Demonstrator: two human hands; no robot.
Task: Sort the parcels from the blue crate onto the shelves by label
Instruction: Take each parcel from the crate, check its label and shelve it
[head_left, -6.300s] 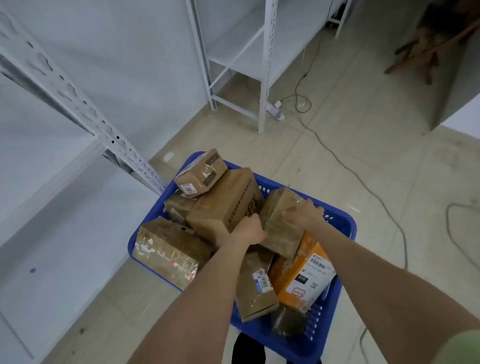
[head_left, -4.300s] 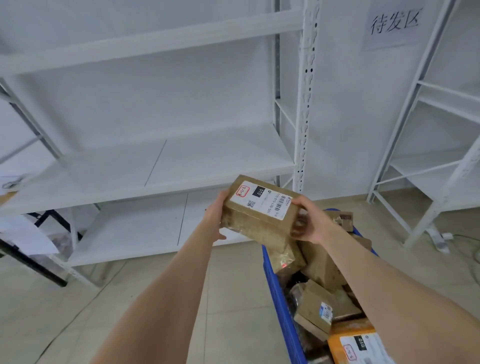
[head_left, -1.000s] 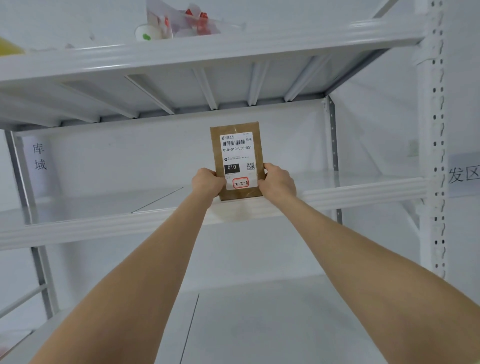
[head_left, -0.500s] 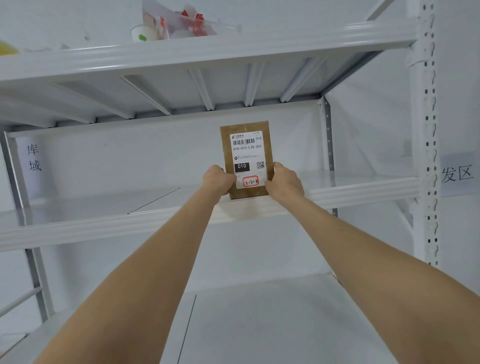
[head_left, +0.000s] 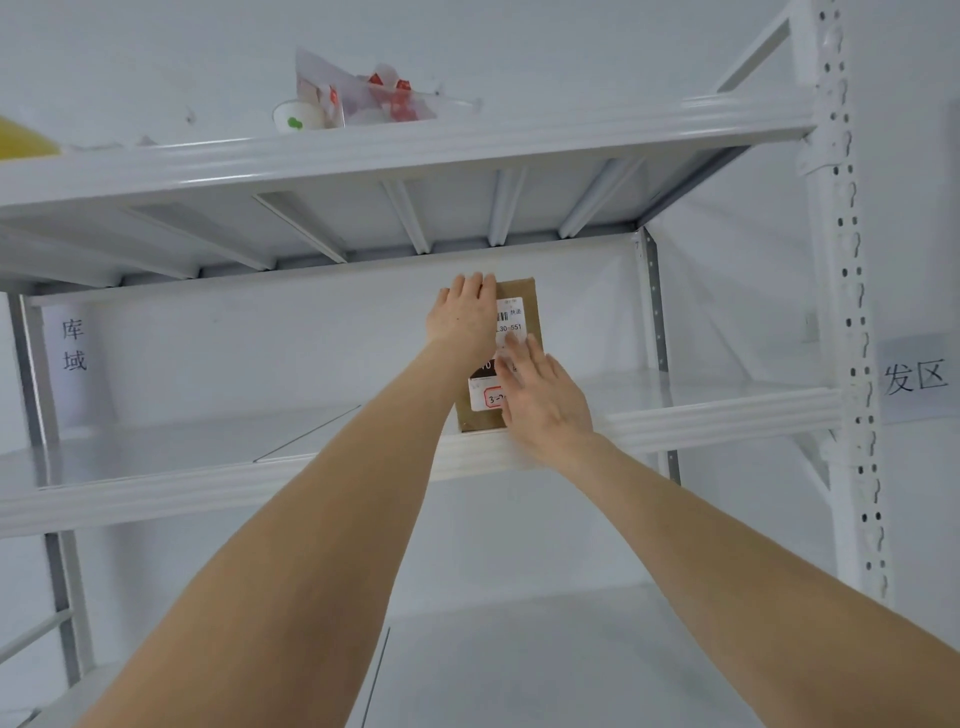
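Observation:
A brown cardboard parcel (head_left: 522, 299) stands upright on its end on the white middle shelf (head_left: 717, 415), its white label facing me with a red-framed handwritten mark near the bottom. My left hand (head_left: 462, 319) lies flat against the parcel's upper left part, fingers straight and pointing up. My right hand (head_left: 540, 400) is spread over the parcel's lower right, fingers straight and touching the label. The blue crate is out of view.
The top shelf (head_left: 415, 145) carries a paper cup (head_left: 293, 117), a crumpled plastic bag (head_left: 363, 93) and something yellow (head_left: 21, 140) at the far left. A perforated white upright (head_left: 852, 312) stands at the right. Paper signs hang on the wall at both sides.
Both hands let go of the parcel's lower sides and now lie flat on its front; the left hand moved up to its top. The parcel stands on the shelf.

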